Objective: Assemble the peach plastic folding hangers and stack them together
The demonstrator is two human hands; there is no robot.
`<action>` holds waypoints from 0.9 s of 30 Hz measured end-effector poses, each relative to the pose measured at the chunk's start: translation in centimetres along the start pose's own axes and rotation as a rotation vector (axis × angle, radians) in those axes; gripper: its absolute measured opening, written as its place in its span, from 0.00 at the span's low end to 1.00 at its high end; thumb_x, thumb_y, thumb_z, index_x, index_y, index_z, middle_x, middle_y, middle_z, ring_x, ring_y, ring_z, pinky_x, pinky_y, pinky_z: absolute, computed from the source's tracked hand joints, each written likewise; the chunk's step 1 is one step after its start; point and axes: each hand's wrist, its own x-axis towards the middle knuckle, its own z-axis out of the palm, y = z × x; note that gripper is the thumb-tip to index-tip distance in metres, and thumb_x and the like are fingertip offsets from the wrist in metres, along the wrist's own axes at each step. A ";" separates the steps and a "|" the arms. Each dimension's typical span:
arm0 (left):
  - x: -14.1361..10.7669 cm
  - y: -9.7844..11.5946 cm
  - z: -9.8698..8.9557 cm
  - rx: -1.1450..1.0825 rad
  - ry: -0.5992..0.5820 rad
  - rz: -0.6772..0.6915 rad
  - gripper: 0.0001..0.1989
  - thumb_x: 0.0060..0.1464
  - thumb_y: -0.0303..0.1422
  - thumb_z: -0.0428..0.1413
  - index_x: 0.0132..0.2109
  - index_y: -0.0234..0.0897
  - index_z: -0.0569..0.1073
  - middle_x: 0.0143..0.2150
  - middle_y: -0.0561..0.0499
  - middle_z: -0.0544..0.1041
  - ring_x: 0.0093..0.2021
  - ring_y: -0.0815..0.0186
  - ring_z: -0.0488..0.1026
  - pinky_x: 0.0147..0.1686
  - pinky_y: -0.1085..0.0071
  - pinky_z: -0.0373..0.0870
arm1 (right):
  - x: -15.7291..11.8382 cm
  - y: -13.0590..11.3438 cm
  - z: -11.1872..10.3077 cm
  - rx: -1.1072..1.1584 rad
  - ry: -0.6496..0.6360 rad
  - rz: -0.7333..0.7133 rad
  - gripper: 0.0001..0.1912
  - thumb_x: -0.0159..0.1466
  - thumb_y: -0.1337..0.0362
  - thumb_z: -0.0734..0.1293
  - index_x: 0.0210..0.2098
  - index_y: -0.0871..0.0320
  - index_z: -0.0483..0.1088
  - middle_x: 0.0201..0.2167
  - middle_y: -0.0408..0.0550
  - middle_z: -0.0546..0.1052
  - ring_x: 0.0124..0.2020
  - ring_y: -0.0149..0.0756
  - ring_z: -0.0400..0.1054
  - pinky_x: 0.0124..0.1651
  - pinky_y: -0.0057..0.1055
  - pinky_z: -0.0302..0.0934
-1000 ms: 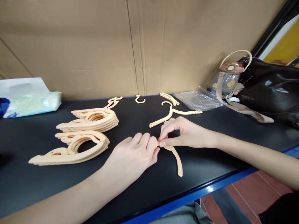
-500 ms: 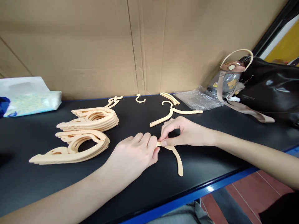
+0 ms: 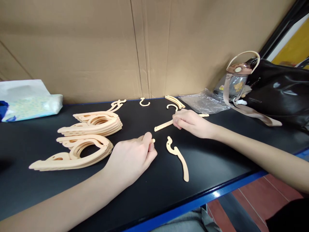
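My left hand [image 3: 135, 154] is closed around a cream plastic hanger piece [image 3: 153, 140]. Only its small rounded tip shows beyond the thumb; the palm hides the remainder. Farther back, the curled fingers of my right hand [image 3: 191, 123] are on the middle of a cream clothes hanger [image 3: 163, 126] lying on the table, covering its joint. The hanger's hook and both arm ends stick out around the hand. Between my hands and nearer me, a loose curved hanger arm [image 3: 182, 162] rests on the black surface, untouched.
Two stacks of folded hangers, a front stack [image 3: 79, 162] and a rear stack [image 3: 106, 127], sit at left. Behind lie a loose hook [image 3: 145, 102] and thin hanger arms [image 3: 175, 101]. A tissue pack [image 3: 33, 104], plastic bag [image 3: 205, 101], bottle [image 3: 238, 84] and black bag [image 3: 280, 90] flank them.
My hands have parted. The right has moved back and right onto the lying hanger, while the left has drawn slightly left with its piece. The loose curved arm now shows fully.
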 end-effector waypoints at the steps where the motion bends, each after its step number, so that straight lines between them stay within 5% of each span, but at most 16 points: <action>1: 0.0 0.0 -0.1 0.000 -0.007 -0.017 0.12 0.63 0.31 0.41 0.36 0.36 0.67 0.24 0.52 0.73 0.22 0.62 0.71 0.20 0.72 0.45 | 0.0 0.2 0.0 -0.019 0.005 -0.007 0.19 0.69 0.66 0.51 0.22 0.57 0.57 0.21 0.42 0.64 0.26 0.32 0.58 0.38 0.34 0.55; 4: 0.1 -0.1 -0.1 0.005 0.010 -0.052 0.14 0.65 0.35 0.40 0.36 0.37 0.67 0.23 0.52 0.73 0.22 0.61 0.72 0.20 0.71 0.44 | 0.2 0.7 -0.1 -0.081 0.044 -0.024 0.16 0.68 0.67 0.53 0.25 0.58 0.62 0.24 0.44 0.67 0.29 0.34 0.61 0.41 0.35 0.57; 9: 0.5 -0.1 0.2 -0.009 0.024 -0.074 0.16 0.65 0.43 0.44 0.38 0.37 0.68 0.23 0.52 0.74 0.23 0.58 0.74 0.19 0.72 0.44 | 0.3 1.6 0.2 -0.209 0.009 -0.026 0.10 0.67 0.66 0.62 0.46 0.61 0.71 0.43 0.53 0.74 0.48 0.42 0.66 0.51 0.39 0.58; 11: 0.5 -0.2 0.3 -0.011 0.012 -0.080 0.16 0.65 0.43 0.44 0.38 0.37 0.68 0.23 0.52 0.74 0.23 0.58 0.75 0.19 0.72 0.45 | 0.3 1.9 0.5 -0.212 -0.031 -0.029 0.10 0.67 0.64 0.63 0.45 0.60 0.72 0.46 0.53 0.73 0.49 0.43 0.66 0.53 0.41 0.57; 18: 0.5 -0.3 0.5 -0.028 0.030 -0.084 0.17 0.64 0.46 0.45 0.39 0.37 0.68 0.25 0.51 0.75 0.25 0.56 0.77 0.18 0.72 0.47 | 0.4 1.0 0.4 -0.004 -0.067 -0.028 0.08 0.66 0.61 0.66 0.37 0.59 0.74 0.34 0.46 0.75 0.40 0.36 0.67 0.46 0.34 0.59; 27: 0.6 -0.6 0.4 -0.045 0.024 -0.104 0.18 0.65 0.47 0.43 0.36 0.38 0.64 0.22 0.54 0.72 0.24 0.58 0.76 0.18 0.72 0.46 | 0.3 -0.1 -0.2 0.209 -0.146 -0.024 0.08 0.66 0.61 0.67 0.39 0.59 0.75 0.34 0.46 0.78 0.37 0.34 0.69 0.43 0.32 0.61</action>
